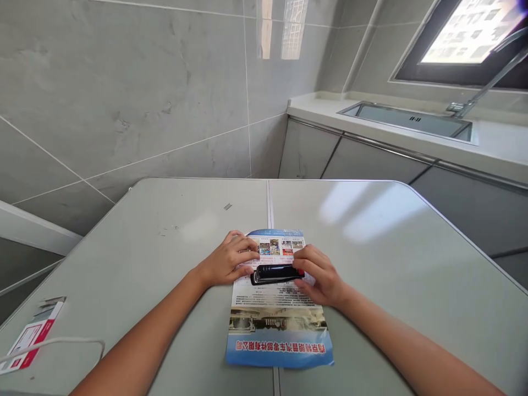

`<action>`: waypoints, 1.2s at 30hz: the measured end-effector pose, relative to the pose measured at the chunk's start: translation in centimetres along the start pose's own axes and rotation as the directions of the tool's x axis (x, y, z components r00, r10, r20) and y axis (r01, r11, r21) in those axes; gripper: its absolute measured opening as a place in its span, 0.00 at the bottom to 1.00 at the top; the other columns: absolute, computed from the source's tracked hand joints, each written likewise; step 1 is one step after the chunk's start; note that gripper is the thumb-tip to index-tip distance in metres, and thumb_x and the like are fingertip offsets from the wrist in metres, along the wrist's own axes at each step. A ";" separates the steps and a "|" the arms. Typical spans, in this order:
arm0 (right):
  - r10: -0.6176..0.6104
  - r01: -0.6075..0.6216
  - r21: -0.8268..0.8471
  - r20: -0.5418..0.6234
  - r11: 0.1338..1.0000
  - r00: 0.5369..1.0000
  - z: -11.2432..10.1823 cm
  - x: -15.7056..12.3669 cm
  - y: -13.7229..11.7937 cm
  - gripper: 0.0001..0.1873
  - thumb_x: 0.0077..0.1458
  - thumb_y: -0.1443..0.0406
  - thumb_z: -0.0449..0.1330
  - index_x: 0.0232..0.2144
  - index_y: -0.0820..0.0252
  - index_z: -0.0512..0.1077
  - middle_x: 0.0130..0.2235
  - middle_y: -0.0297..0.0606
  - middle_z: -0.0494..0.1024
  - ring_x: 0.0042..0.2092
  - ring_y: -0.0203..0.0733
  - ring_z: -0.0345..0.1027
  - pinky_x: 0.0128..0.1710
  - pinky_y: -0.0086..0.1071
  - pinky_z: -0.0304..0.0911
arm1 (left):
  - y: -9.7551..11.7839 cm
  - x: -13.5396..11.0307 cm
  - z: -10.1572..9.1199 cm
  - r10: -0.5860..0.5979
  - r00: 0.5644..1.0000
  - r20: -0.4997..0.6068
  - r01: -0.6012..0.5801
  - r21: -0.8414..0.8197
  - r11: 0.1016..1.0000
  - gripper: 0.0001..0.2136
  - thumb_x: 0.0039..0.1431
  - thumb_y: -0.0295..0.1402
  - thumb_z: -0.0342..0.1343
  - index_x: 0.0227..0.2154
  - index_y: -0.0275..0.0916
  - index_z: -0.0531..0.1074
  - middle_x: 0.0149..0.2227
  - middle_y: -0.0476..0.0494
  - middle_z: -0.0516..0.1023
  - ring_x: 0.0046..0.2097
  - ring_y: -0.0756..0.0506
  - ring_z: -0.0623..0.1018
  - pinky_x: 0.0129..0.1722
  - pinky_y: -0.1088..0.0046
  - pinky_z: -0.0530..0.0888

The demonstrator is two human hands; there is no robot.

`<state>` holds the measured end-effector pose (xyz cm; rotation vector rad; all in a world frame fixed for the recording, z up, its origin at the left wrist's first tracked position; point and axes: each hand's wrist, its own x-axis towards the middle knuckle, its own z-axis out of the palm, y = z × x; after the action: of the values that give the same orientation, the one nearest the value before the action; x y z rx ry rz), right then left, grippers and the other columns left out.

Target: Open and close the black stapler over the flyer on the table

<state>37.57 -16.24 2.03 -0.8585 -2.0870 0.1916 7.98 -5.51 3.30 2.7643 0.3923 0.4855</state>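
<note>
Head | pale table (371, 264) | tiled wall (165, 82) | right hand (324, 279) pinching stapler (274, 271) | left hand (230, 259) spread

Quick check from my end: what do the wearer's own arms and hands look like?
The left hand and right hand are ungloved, with slender fingers. Both forearms are bare: no sleeve, watch or bracelet shows, and no markings stand out.
</note>
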 end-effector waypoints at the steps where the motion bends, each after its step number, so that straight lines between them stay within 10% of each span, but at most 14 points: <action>1: 0.007 -0.006 0.019 -0.020 1.000 1.000 -0.1 -0.1 0.0 0.09 0.68 0.60 0.55 0.46 0.56 0.71 0.39 0.44 0.75 0.41 0.49 0.70 0.40 0.43 0.67 | 0.2 0.1 0.1 0.010 1.000 0.003 -0.010 0.002 1.000 0.22 0.73 0.51 0.44 0.52 0.42 0.75 0.50 0.36 0.78 0.50 0.38 0.74 0.62 0.50 0.59; 10: 0.090 -0.067 -0.105 0.229 0.992 0.969 0.3 0.6 -0.4 0.20 0.61 0.62 0.62 0.54 0.57 0.70 0.48 0.48 0.78 0.47 0.52 0.72 0.49 0.47 0.70 | 0.7 0.7 1.1 0.033 0.992 0.120 -0.026 -0.060 0.998 0.19 0.66 0.50 0.59 0.48 0.39 0.74 0.45 0.36 0.78 0.46 0.39 0.77 0.48 0.62 0.69; 18: 0.025 -0.035 -0.077 -0.129 0.996 0.991 0.1 -0.2 -0.4 0.05 0.63 0.67 0.58 0.37 0.56 0.76 0.31 0.40 0.76 0.31 0.42 0.69 0.30 0.35 0.65 | 0.6 0.5 1.0 0.010 0.991 0.132 0.003 -0.092 0.996 0.19 0.64 0.50 0.62 0.45 0.39 0.74 0.42 0.40 0.78 0.41 0.41 0.76 0.44 0.66 0.68; 36: 0.179 -0.173 0.093 -0.065 0.981 0.982 -0.5 0.0 0.2 0.25 0.66 0.67 0.55 0.16 0.54 0.55 0.17 0.30 0.58 0.20 0.34 0.47 0.22 0.35 0.43 | 0.8 0.7 1.3 -0.062 0.991 0.119 0.087 -0.215 0.973 0.16 0.62 0.45 0.64 0.27 0.40 0.69 0.29 0.51 0.70 0.31 0.48 0.65 0.41 0.68 0.64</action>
<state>38.06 -16.13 2.27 -0.9829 -1.9211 0.3383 9.28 -6.31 2.60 2.5391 0.3889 0.3315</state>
